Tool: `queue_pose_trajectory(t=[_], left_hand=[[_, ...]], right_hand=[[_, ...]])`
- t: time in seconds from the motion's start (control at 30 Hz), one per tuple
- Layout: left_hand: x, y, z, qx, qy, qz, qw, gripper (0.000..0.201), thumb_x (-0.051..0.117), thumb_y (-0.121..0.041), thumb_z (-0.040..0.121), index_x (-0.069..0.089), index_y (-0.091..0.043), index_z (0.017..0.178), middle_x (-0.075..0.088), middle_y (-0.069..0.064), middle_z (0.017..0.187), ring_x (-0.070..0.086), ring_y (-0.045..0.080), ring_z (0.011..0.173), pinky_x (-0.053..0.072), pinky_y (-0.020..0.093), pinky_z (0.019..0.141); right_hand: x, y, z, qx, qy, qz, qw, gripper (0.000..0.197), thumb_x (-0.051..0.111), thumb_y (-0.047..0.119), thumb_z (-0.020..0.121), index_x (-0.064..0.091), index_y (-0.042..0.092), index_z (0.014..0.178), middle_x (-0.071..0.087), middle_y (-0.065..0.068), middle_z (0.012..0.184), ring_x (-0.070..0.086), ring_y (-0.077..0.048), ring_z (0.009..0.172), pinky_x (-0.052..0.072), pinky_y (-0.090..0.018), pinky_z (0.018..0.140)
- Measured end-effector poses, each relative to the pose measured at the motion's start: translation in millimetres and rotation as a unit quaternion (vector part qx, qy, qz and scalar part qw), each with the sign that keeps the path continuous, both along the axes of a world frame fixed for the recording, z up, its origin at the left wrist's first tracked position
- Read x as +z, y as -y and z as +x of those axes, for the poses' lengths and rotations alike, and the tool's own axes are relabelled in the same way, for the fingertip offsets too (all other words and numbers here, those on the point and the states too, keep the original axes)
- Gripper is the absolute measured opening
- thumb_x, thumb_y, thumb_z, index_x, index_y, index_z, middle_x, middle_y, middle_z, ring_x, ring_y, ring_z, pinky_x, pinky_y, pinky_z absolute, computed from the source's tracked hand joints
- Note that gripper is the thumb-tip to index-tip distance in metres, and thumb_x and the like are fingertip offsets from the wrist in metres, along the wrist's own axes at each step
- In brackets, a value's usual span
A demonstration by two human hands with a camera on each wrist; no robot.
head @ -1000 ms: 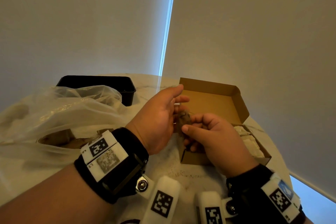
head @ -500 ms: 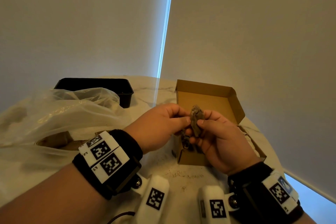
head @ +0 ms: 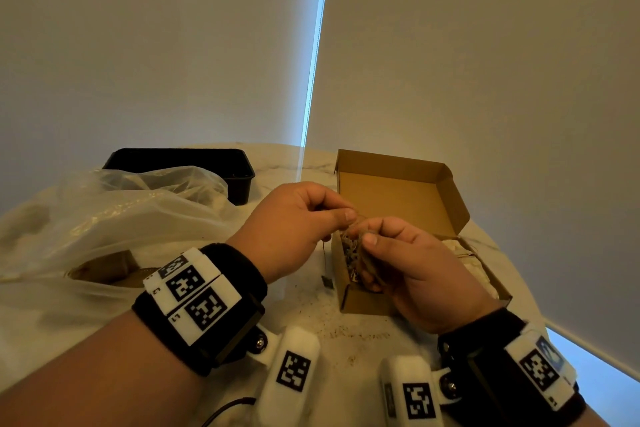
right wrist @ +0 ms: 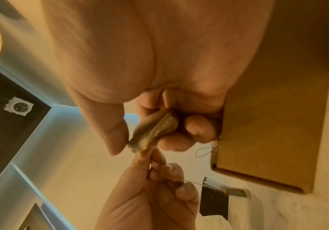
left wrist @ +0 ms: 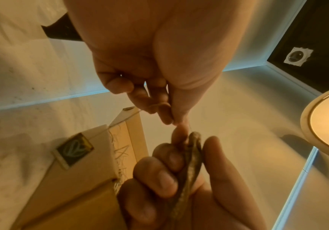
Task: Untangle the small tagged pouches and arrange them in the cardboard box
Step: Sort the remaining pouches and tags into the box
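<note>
Upright, the pouch (left wrist: 191,157) sits pinched in the right hand (head: 415,274).

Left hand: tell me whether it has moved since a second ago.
Yes. The left hand has pulled back from the cardboard box lid toward the person and curled its fingers into a pinch at the pouch.

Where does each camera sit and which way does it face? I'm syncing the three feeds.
Head: worn on the head, looking forward and down at the cardboard box; both forearms, the left hand and right hand show.
Left wrist: looks along the left hand's fingers, pinching a string, toward the pouch.
Right wrist: looks along the right hand's fingers; their grip is on the pouch.
Shared: both wrist views show both hands, the pouch, the box and the dangling tag.
</note>
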State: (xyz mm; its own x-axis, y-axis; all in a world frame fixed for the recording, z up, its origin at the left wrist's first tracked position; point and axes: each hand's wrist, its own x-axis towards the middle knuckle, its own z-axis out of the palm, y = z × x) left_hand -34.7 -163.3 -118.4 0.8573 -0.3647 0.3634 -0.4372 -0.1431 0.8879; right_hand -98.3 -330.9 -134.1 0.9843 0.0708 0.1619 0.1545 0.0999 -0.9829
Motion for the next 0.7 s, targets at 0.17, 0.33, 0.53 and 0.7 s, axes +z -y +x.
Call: queue_pose_trajectory(t=[0.17, 0.33, 0.53, 0.7], left_hand=[[-2, -2, 1, -0.004, 0.0, 0.027, 1.0, 0.011, 0.07, -0.026, 0.09, 0.076, -0.034, 0.088, 0.072, -0.017, 0.078, 0.06, -0.009, 0.066, 0.044, 0.005, 0.057], [-6, -3, 4, 0.0, -0.022, 0.05, 0.998, 0.009, 0.07, -0.026, 0.09, 0.078, -0.028, 0.092, 0.071, -0.014, 0.081, 0.06, -0.009, 0.065, 0.042, 0.004, 0.054], [-8, -5, 5, 0.006, -0.028, 0.108, 0.994, 0.01, 0.068, -0.027, 0.092, 0.077, -0.029, 0.094, 0.071, -0.011, 0.079, 0.063, -0.005, 0.066, 0.043, 0.004, 0.051], [-9, -5, 5, 0.004, -0.025, 0.165, 0.986, 0.011, 0.066, -0.029, 0.093, 0.076, -0.03, 0.097, 0.072, -0.01, 0.086, 0.066, 0.006, 0.077, 0.048, 0.015, 0.064]], right_hand=[[2, 0, -4, 0.022, 0.02, 0.028, 0.999, 0.023, 0.058, 0.017, 0.081, 0.079, 0.019, 0.088, 0.062, -0.022, 0.092, 0.052, -0.034, 0.083, 0.046, -0.037, 0.068], [3, 4, -2, 0.017, 0.036, 0.123, 0.992, 0.027, 0.054, 0.011, 0.075, 0.08, 0.014, 0.082, 0.071, -0.014, 0.082, 0.067, -0.026, 0.077, 0.052, -0.042, 0.071], [3, 14, 6, -0.032, 0.072, 0.227, 0.971, 0.027, 0.056, 0.009, 0.078, 0.079, 0.016, 0.09, 0.066, -0.01, 0.079, 0.065, -0.022, 0.075, 0.057, -0.034, 0.059], [2, 16, 8, -0.073, 0.085, 0.21, 0.971, 0.026, 0.058, 0.011, 0.082, 0.068, 0.015, 0.106, 0.066, -0.005, 0.078, 0.064, -0.016, 0.069, 0.05, -0.028, 0.053]])
